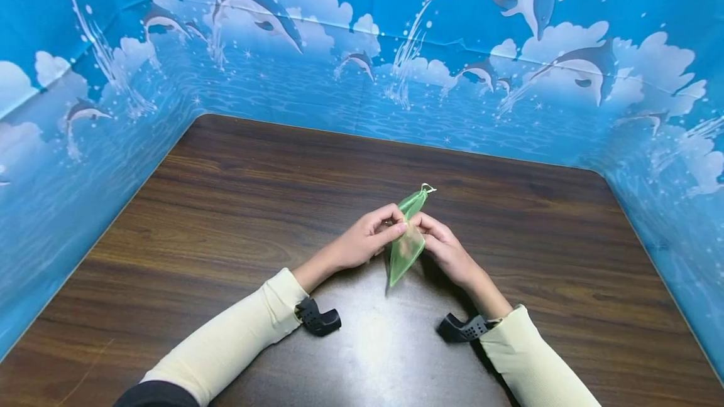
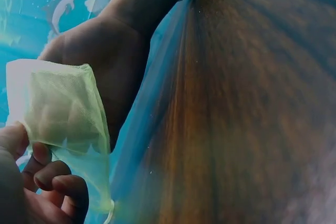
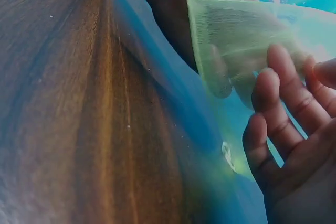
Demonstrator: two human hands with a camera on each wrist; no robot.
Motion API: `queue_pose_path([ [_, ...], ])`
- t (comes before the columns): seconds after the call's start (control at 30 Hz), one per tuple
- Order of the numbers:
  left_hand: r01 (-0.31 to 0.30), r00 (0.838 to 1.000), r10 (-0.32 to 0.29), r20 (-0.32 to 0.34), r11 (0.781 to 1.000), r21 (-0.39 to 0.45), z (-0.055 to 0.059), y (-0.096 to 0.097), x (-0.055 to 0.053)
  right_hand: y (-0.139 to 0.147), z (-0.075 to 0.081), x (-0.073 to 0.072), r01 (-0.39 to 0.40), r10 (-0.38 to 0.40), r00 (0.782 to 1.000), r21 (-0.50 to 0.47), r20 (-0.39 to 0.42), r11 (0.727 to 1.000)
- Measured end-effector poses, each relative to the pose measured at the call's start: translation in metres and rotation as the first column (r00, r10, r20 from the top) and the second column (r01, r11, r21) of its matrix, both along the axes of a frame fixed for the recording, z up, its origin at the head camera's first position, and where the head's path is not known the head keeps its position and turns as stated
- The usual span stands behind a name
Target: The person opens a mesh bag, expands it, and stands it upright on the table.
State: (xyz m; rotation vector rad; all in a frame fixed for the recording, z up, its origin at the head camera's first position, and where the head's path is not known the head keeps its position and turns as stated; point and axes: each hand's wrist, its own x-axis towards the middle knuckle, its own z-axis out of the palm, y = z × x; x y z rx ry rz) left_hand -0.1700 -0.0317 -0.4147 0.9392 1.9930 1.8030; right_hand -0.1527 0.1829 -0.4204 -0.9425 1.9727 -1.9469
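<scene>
A sheer green organza drawstring pouch (image 1: 408, 256) is held up over the middle of the table by both hands. My left hand (image 1: 364, 237) pinches its left side between thumb and forefinger. From the other side, my right hand (image 1: 449, 253) pinches it with thumb and forefinger, fingertips close to the left ones. White drawstring loops (image 1: 428, 188) stick out at the gathered far end, while a flat corner points toward me. In the right wrist view, the remaining right fingers (image 3: 291, 100) spread loosely beside the thin mesh (image 3: 231, 30). The left wrist view shows the right palm behind the pouch (image 2: 68, 103).
The dark wood-grain table (image 1: 254, 181) spreads beneath both hands. A blue dolphin-print cloth (image 1: 317, 80) rises along its back and sides. Black wrist mounts (image 1: 319, 318) sit at the cuffs of the cream sleeves (image 1: 232, 338).
</scene>
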Motion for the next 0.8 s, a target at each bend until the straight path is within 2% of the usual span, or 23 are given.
queue_pose_path([
  [0.13, -0.003, 0.999, 0.001, 0.051, 0.999, 0.039, 0.0011, -0.0012, 0.0005, -0.002, -0.0019, -0.0003, 0.07, -0.071, 0.997, 0.071, 0.012, 0.995],
  [0.3, 0.023, 0.997, -0.028, 0.074, 0.998, 0.066, 0.0001, -0.0007, 0.0002, -0.0037, -0.004, 0.0003, 0.11, -0.111, 0.994, 0.07, 0.014, 0.991],
  [0.43, 0.063, 0.995, -0.067, 0.072, 0.996, 0.062, -0.0001, -0.0001, -0.0003, -0.0044, -0.0053, 0.0002, 0.132, -0.133, 0.991, 0.083, 0.003, 0.988],
  [0.53, 0.078, 0.996, -0.08, 0.046, 0.996, 0.048, -0.0003, -0.0004, -0.001, -0.0047, -0.0046, 0.0004, 0.143, -0.144, 0.99, 0.097, 0.001, 0.985],
  [0.63, 0.067, 0.998, -0.068, 0.016, 0.997, 0.039, -0.0014, -0.0008, -0.0021, -0.0047, -0.0031, 0.0006, 0.153, -0.152, 0.988, 0.113, -0.013, 0.982],
  [0.8, 0.005, 1.0, -0.004, -0.015, 1.0, 0.014, -0.0015, -0.001, -0.0031, -0.0041, -0.0023, 0.0001, 0.174, -0.167, 0.984, 0.138, -0.062, 0.975],
])
